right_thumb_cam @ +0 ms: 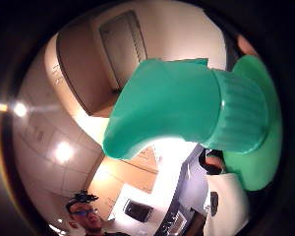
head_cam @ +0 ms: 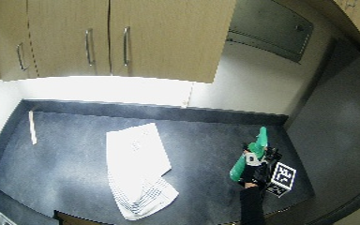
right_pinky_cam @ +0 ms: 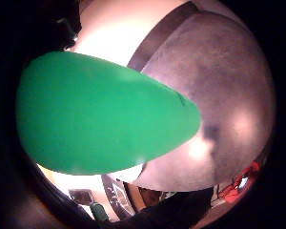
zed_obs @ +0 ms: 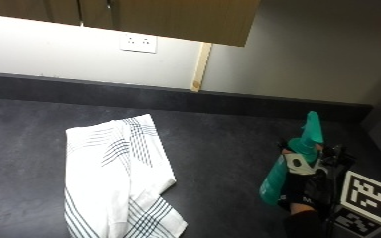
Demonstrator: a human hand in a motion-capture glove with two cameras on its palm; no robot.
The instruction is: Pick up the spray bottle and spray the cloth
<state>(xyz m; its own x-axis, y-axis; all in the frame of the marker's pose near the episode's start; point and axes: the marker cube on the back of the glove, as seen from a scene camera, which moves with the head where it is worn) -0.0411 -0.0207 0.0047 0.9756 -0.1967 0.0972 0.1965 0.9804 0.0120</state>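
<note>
At the lower right of the outside view, the black-gloved right hand [zed_obs: 304,191] had its grip curled round the neck of the green plastic spray bottle [zed_obs: 289,168], just under the ribbed collar [right_thumb_cam: 241,115]. The bottle's smooth, rounded body [right_pinky_cam: 100,112] filled the little-finger palm view. Its long axis stood tilted, base lower left, the tapering spray head [zed_obs: 311,128] pointing up. The white cloth with thin dark stripes [zed_obs: 114,176] lay rumpled and partly folded on the dark matte counter [zed_obs: 223,148], well apart at lower left.
</note>
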